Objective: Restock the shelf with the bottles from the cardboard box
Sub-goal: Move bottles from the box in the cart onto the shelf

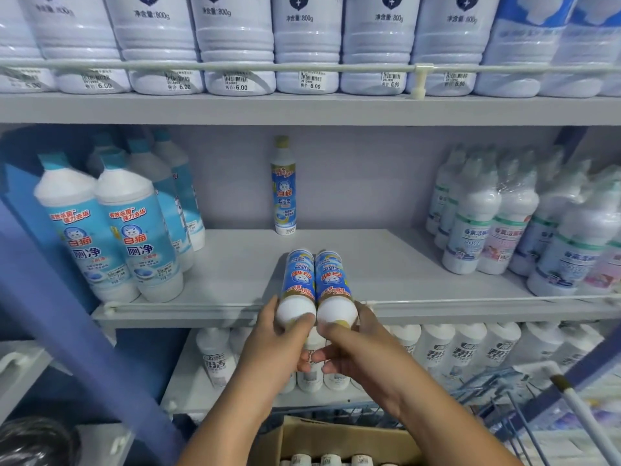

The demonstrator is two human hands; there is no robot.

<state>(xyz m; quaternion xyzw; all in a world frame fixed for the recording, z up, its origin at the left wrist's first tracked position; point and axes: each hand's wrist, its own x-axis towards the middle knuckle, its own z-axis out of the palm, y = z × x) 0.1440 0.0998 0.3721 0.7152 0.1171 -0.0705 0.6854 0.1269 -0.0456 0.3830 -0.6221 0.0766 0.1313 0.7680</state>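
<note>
My left hand [275,344] grips the neck end of a slim blue-and-white bottle [297,280]. My right hand [349,348] grips a second, matching bottle [332,280] right beside it. Both bottles lie tilted with their bases pointing into the middle shelf [386,257], over its front rail. One more bottle of the same kind [284,186] stands upright at the back of that shelf. The open cardboard box [339,438] sits below my arms, with several white bottle caps showing inside.
Large white-and-blue bottles [127,230] fill the shelf's left side and shrink-wrapped white bottles [504,223] its right. Big white jugs [235,45] line the upper shelf, small white bottles [467,351] the lower one. A blue wire basket [510,398] stands at lower right.
</note>
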